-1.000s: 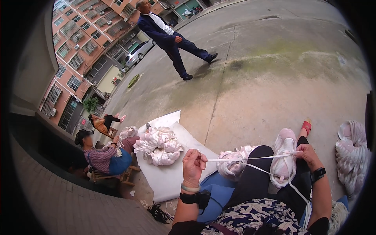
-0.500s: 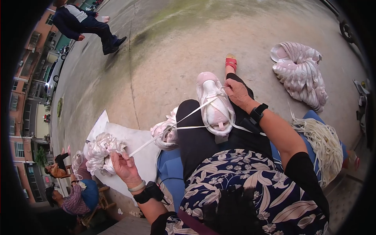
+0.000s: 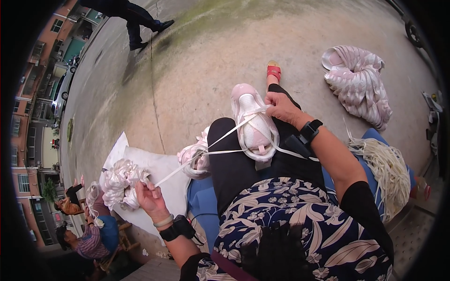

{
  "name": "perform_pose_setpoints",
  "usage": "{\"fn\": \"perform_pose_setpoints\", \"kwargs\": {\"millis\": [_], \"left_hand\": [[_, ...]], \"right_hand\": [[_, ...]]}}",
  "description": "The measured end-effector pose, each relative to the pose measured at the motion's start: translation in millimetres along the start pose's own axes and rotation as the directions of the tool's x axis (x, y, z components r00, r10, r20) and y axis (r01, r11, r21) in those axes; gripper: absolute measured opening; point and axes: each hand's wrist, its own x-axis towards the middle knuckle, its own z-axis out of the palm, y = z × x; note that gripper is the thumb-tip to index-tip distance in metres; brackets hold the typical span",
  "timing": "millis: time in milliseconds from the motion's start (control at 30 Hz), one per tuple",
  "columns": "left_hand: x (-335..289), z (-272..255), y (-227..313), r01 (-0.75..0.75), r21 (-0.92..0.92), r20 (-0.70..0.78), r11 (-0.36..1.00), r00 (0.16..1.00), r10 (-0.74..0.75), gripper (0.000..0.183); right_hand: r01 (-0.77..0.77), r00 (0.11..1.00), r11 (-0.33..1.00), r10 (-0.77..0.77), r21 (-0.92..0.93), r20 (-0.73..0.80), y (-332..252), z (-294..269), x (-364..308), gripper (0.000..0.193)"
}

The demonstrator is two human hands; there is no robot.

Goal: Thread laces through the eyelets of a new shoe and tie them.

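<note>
A pink and white sneaker upper (image 3: 253, 124) lies across my thighs, its toe pointing away from me. White shoelace (image 3: 221, 139) runs from it in taut strands toward the left. My left hand (image 3: 151, 198) is closed on the far end of that lace, above a white sheet. At the right side of the upper, my right hand (image 3: 281, 107) pinches lace by the eyelets; the fingers hide the exact hole. Another lace end trails over my right thigh. Left of my knee sits a second batch of pink and white uppers (image 3: 196, 161).
A bundle of pink-white uppers (image 3: 124, 183) rests on the white sheet (image 3: 161, 169) at left. Loose white laces (image 3: 383, 175) hang over blue cloth at right. A curled stack of uppers (image 3: 358, 84) lies on the concrete. Someone walks (image 3: 140, 21) far left; others sit lower left.
The walking person has moved farther up and right, partly out of view. My right hand has drawn slightly left along with the upper; the left still grips the stretched lace.
</note>
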Motion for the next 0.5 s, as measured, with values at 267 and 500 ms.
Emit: {"fn": "perform_pose_setpoints", "kwargs": {"millis": [267,500], "left_hand": [[-14.5,1.7,12.4,0.01,-0.068,0.052,0.998,0.999,-0.006,0.016],[-53.0,-23.7,47.5,-0.149,-0.028,0.193,0.988,0.969,0.152,0.022]], "right_hand": [[0.087,0.923,0.87,-0.253,-0.485,-0.289,9.6,25.5,-2.4,0.018],[0.054,0.906,0.875,-0.245,-0.481,-0.345,13.7,32.7,1.1,0.018]]}}
